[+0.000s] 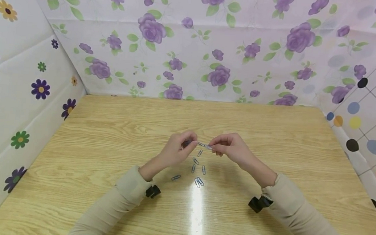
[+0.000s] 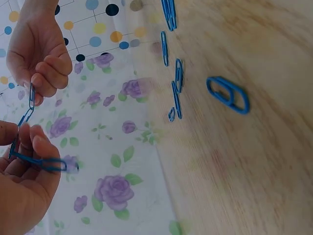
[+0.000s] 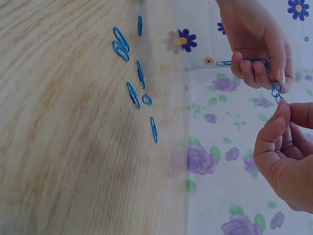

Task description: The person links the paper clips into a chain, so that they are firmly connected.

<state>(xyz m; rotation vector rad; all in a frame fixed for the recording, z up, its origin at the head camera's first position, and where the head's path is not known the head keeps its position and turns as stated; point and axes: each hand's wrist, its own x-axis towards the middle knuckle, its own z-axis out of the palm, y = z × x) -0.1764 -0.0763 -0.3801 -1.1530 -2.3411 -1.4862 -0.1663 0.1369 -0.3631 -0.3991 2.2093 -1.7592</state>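
A chain of linked blue paper clips [image 2: 53, 165] runs between both hands above the table. My left hand [image 1: 176, 147] pinches it between thumb and fingers, with part of the chain lying across the curled fingers in the left wrist view. At the other end, the thumb and forefinger of my right hand [image 1: 233, 148] pinch a clip; in the right wrist view the fingertips partly cover this clip [image 3: 279, 97]. Several loose blue paper clips lie below the hands, among them one paper clip [image 1: 176, 177] off to the left and an overlapping pair of paper clips [image 1: 199, 182] nearest the body.
The wood-grain table [image 1: 108, 126] spreads out around the hands. Behind it hangs a cloth [image 1: 185, 59] with purple flowers; patterned sheets stand at the left and right sides. Black wrist cameras [image 1: 153, 191] sit on both sleeves.
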